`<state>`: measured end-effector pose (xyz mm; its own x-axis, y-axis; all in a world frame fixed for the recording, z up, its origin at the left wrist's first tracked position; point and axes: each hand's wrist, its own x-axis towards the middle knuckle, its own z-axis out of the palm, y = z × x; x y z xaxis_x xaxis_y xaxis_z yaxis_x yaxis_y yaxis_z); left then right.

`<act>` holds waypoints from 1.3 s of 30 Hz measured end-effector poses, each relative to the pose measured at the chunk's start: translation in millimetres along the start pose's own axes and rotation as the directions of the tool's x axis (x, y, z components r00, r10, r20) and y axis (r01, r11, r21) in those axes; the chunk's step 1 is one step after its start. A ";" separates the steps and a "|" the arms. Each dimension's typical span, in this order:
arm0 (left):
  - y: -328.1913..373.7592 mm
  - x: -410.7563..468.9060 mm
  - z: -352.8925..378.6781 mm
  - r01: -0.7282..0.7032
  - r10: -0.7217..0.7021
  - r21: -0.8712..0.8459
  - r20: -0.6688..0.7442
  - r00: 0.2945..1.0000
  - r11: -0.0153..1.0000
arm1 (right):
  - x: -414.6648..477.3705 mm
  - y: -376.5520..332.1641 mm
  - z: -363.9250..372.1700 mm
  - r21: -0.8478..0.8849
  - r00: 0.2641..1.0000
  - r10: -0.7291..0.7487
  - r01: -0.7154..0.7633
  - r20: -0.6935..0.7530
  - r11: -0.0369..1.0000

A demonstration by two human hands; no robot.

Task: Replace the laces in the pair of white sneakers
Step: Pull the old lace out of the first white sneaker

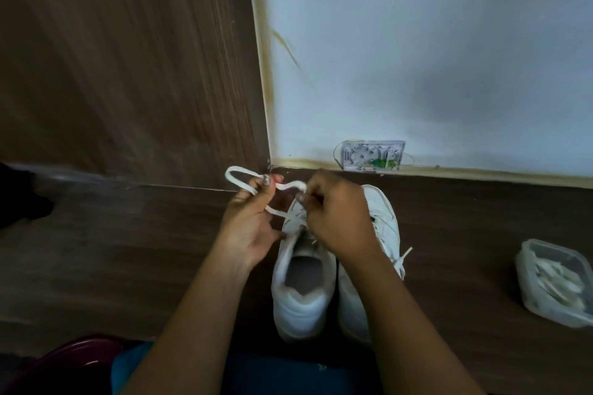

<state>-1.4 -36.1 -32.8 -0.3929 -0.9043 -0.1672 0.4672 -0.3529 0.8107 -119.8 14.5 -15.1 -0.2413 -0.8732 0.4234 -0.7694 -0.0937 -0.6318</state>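
Blue trousers (272,375) sit at the very bottom, and two bare arms reach out over them. Both white shoes stand side by side on the brown floor (128,250), toes to the wall. The left hand (253,228) has its grip curled round a loop of white lace (236,175), held up past the toe. The right hand (337,218) pinches the same lace just above the holes of the left sneaker (301,298). I think the lace is going through the top holes, or a bow is being started; I cannot tell which. Next, the loose part needs a snug, even pull. The lace looks flat, soft and floppy. The right sneaker (385,218) looks laced already. A clear tub (552,282) with what look like more laces sits off to the right.
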 end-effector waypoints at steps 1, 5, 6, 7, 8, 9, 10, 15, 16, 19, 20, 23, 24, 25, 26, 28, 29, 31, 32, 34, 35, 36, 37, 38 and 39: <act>0.8 -0.7 -2.5 0.015 -0.016 0.072 0.013 1.000 0.997 | 0.6 -0.6 -2.1 0.117 0.999 0.032 -0.027 -0.040 0.993; -2.7 -2.5 -2.1 0.043 -0.004 0.436 -0.089 0.996 0.899 | 8.2 1.7 -2.5 0.666 0.863 0.491 -0.300 -0.115 0.683; -5.3 -1.6 -2.1 0.044 0.011 0.539 -0.099 0.995 0.841 | 13.3 6.3 -2.2 0.792 0.764 0.639 -0.335 -0.087 0.510; -8.1 -0.2 -2.3 0.053 0.019 0.613 -0.111 0.994 0.788 | 16.3 12.5 -1.6 0.864 0.680 0.732 -0.345 -0.040 0.368; -11.2 2.0 -3.1 0.062 0.032 0.667 -0.127 0.991 0.743 | 16.4 18.2 -2.4 0.845 0.634 0.773 -0.401 -0.021 0.353; -13.3 3.2 -3.2 0.073 0.047 0.704 -0.149 0.988 0.706 | 15.3 23.6 -2.9 0.725 0.654 0.756 -0.504 -0.035 0.470; -15.2 4.7 -3.8 0.073 0.067 0.728 -0.162 0.985 0.682 | 13.0 25.2 -4.0 0.520 0.729 0.683 -0.567 -0.043 0.638; -17.6 5.4 -4.4 0.024 0.160 0.845 -0.129 0.979 0.535 | 1.7 12.3 -6.7 -0.041 0.916 0.330 -0.330 0.228 0.943; -16.6 5.1 -5.0 0.005 0.174 0.856 -0.110 0.979 0.516 | 1.4 10.8 -6.2 -0.076 0.906 0.299 -0.290 0.299 0.954; -10.5 0.6 -6.0 -0.040 0.056 0.837 0.011 0.998 0.546 | 0.7 8.1 -5.2 -0.147 0.897 0.248 -0.207 0.367 0.967; -9.3 -1.1 -7.3 -0.044 -0.009 0.837 0.058 0.998 0.546 | 1.0 8.0 -4.6 -0.151 0.901 0.237 -0.194 0.364 0.969; -8.1 -2.1 -12.0 -0.068 -0.051 0.868 0.107 0.993 0.492 | -0.7 9.8 -0.4 -0.183 0.904 0.190 -0.126 0.384 0.975; -7.2 -1.8 -12.9 -0.078 -0.017 0.874 0.098 0.995 0.481 | -1.5 10.6 2.0 -0.213 0.911 0.166 -0.089 0.377 0.973; -6.4 -1.6 -13.6 -0.091 0.024 0.883 0.091 0.996 0.461 | -2.4 11.6 5.0 -0.246 0.924 0.153 -0.066 0.351 0.967; -5.5 -1.3 -13.9 -0.103 0.060 0.895 0.085 0.995 0.433 | -2.9 12.1 7.2 -0.262 0.941 0.141 -0.059 0.307 0.963; -4.2 -1.4 -13.5 -0.101 0.082 0.908 0.074 0.994 0.406 | -2.5 11.1 9.8 -0.262 0.968 0.091 -0.028 0.234 0.965; -4.1 -0.8 -14.1 -0.089 0.069 0.909 0.066 0.995 0.408 | -1.9 9.3 10.9 -0.275 0.972 0.064 0.001 0.224 0.961; -3.9 0.1 -16.1 -0.054 0.036 0.897 0.043 0.998 0.439 | -1.9 9.2 14.4 -0.314 0.972 0.025 0.051 0.235 0.948; -3.2 0.1 -16.6 -0.042 0.027 0.890 0.033 0.999 0.454 | -1.9 10.0 16.7 -0.325 0.974 0.018 0.058 0.227 0.944; -2.1 0.2 -17.9 -0.041 0.015 0.882 0.038 0.999 0.469 | -1.9 11.6 20.3 -0.340 0.980 0.016 0.054 0.199 0.939; -1.9 0.2 -18.6 -0.047 0.012 0.882 0.047 0.999 0.470 | -2.0 12.1 21.3 -0.353 0.981 0.007 0.063 0.193 0.933; -1.6 0.2 -19.1 -0.053 0.013 0.881 0.053 0.999 0.470 | -1.4 13.6 23.5 -0.373 0.980 -0.003 0.078 0.198 0.924; -1.9 0.3 -19.2 -0.062 0.015 0.883 0.062 0.998 0.465 | -0.9 14.7 24.7 -0.389 0.976 -0.003 0.091 0.219 0.917; -2.5 0.3 -18.3 -0.075 0.021 0.888 0.074 0.997 0.455 | 0.0 17.3 25.6 -0.383 0.971 -0.004 0.097 0.238 0.919; -3.6 0.4 -17.7 -0.096 0.036 0.894 0.090 0.995 0.438 | 0.3 18.8 24.9 -0.346 0.967 0.013 0.078 0.254 0.935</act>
<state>10.8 -39.5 -45.7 -0.4455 -0.8911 -0.0870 -0.4651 0.1473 0.8729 -119.6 0.6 -43.0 -0.0937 -0.9671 0.2365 -0.9427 0.0098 -0.3335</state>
